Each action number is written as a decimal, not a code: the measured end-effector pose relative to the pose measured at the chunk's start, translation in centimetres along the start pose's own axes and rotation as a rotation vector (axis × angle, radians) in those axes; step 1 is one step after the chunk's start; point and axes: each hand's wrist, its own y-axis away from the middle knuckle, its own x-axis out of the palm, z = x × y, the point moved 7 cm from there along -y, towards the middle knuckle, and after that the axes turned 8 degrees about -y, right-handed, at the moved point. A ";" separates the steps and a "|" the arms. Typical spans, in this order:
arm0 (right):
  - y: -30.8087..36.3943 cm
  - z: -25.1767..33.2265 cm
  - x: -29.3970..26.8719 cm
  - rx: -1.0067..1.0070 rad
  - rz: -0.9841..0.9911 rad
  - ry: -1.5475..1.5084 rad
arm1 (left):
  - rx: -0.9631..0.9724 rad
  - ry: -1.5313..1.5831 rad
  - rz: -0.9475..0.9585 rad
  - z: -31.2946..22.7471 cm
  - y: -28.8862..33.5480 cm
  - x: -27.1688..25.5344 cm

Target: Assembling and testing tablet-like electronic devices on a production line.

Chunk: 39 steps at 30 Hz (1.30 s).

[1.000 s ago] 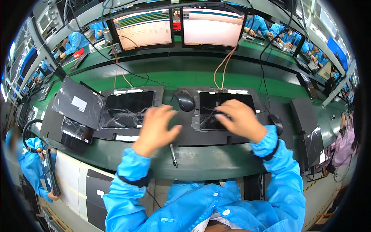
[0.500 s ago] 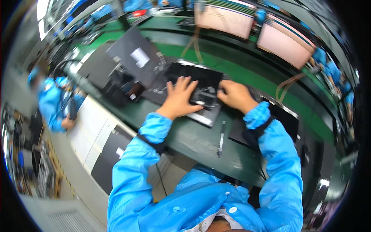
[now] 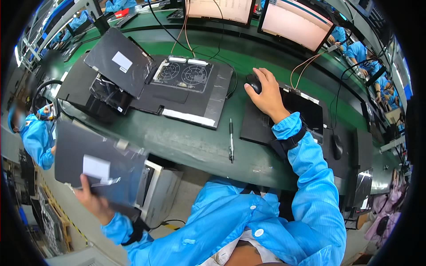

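Note:
At the lower left, my left hand (image 3: pixel 95 201) grips the near edge of a flat dark grey panel (image 3: pixel 128 162), thumb on top and fingers partly hidden. The panel carries a white label and clear film, and is slightly smeared by motion. My right hand (image 3: pixel 268 95) rests over a black computer mouse (image 3: pixel 253 83), fingers curled round it. The mouse is on the bench beside a dark slab with a black screen (image 3: pixel 306 113). Left of the mouse lies a black plate (image 3: pixel 186 95) with two printed ring patterns and a white strip along its front edge.
A pen (image 3: pixel 231 142) lies on the green bench (image 3: pixel 191 144). Another labelled grey panel (image 3: pixel 120 62) leans over black items at left. A second mouse (image 3: pixel 337 147) sits to the right. Monitors (image 3: pixel 296 24) and cables stand behind. A co-worker in blue (image 3: pixel 35 137) is at far left.
Both hands have left the black-screened device on the ringed plate, which now shows bare. My left hand has moved down-left to the grey panel, my right hand onto the mouse. The view has shifted.

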 end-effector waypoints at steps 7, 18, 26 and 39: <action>1.5 -2.9 -2.5 0.057 -0.083 0.131 | -0.649 -0.082 -0.050 17.2 3.5 -25.9; 2.4 -1.6 -0.5 0.032 -0.019 0.058 | -0.854 -0.205 0.082 19.1 5.4 -32.2; 2.3 -1.2 -2.0 0.013 -0.132 0.069 | -1.010 -0.868 0.170 15.7 5.4 -28.2; 16.6 -3.3 -32.6 0.223 -0.198 0.568 | -0.420 -1.704 0.510 11.4 -3.6 -8.3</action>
